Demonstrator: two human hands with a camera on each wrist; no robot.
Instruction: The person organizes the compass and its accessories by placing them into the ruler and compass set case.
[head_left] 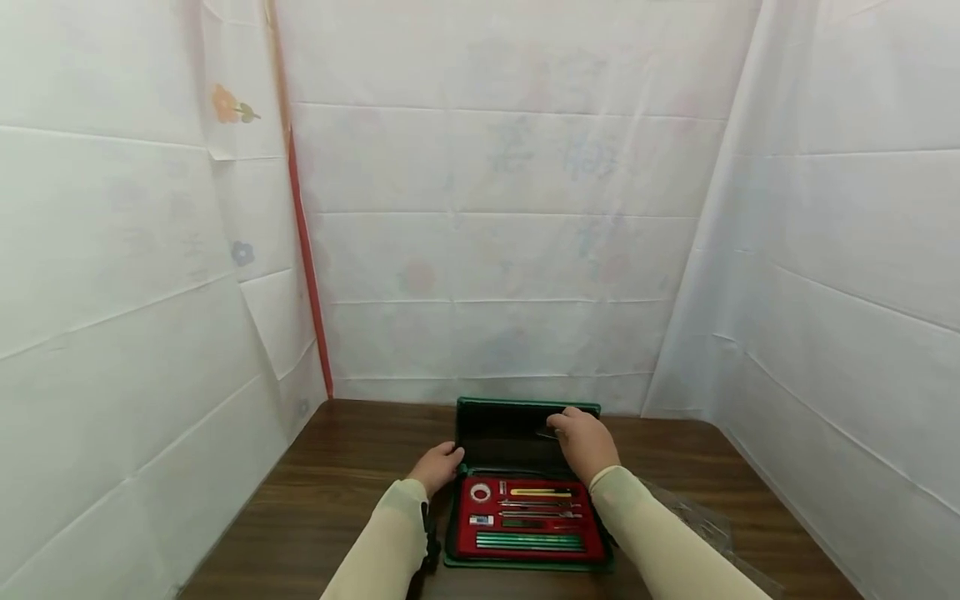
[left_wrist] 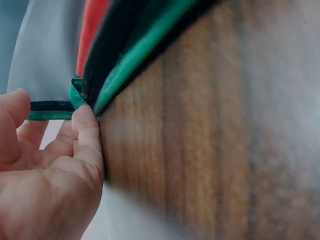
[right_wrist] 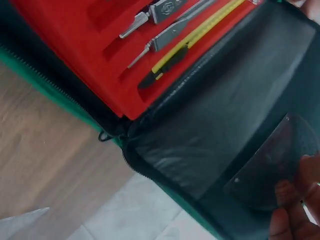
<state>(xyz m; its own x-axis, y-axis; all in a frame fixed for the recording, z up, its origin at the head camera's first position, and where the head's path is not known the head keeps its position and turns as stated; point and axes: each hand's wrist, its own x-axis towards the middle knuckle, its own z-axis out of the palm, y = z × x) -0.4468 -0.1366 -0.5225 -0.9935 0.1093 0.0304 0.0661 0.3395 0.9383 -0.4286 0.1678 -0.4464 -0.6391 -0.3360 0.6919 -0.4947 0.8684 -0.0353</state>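
A green zip case (head_left: 528,401) lies unfolded on the table, its dark lid raised at the back. My left hand (head_left: 437,468) grips the lid's zipped edge at the left, near the hinge corner, as the left wrist view shows. Over the lid's inner face, my right hand (head_left: 587,442) pinches a clear half-round protractor (right_wrist: 265,165). The red tray (head_left: 594,543) holds green pencils (head_left: 528,542), a white tape roll (head_left: 472,493), an eraser (head_left: 482,521), a yellow utility knife (right_wrist: 200,37) and metal compass pieces (right_wrist: 181,29).
Crumpled clear plastic (head_left: 697,521) lies right of the case. The wood-grain table (head_left: 322,492) is bounded by white sheets (head_left: 480,250) at the back and both sides. A red strip (head_left: 309,267) runs down the left back corner.
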